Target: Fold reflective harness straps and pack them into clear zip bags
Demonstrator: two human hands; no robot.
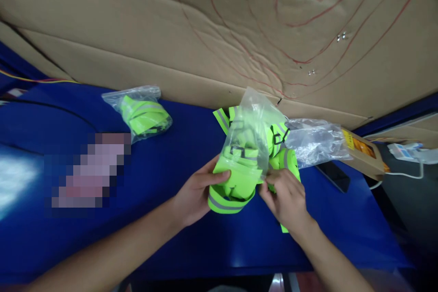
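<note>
A folded neon-yellow reflective strap (236, 180) with a grey stripe and black buckle is partly inside a clear plastic bag (251, 134); its rounded lower end sticks out of the bag's mouth. My left hand (196, 189) grips the strap from the left, thumb on top. My right hand (285, 196) pinches at the right edge of the bag's mouth, fingers closed. Behind the bag and under my right hand lie more neon reflective straps (289, 159) with black buckles, loose on the table.
On the blue table (191, 132), a bagged reflective strap (145, 114) lies at the back left. To the right are an empty plastic bag (318, 141), a dark phone (333, 175) and a cardboard box (366, 153). A cardboard wall (153, 32) with red rings rises behind.
</note>
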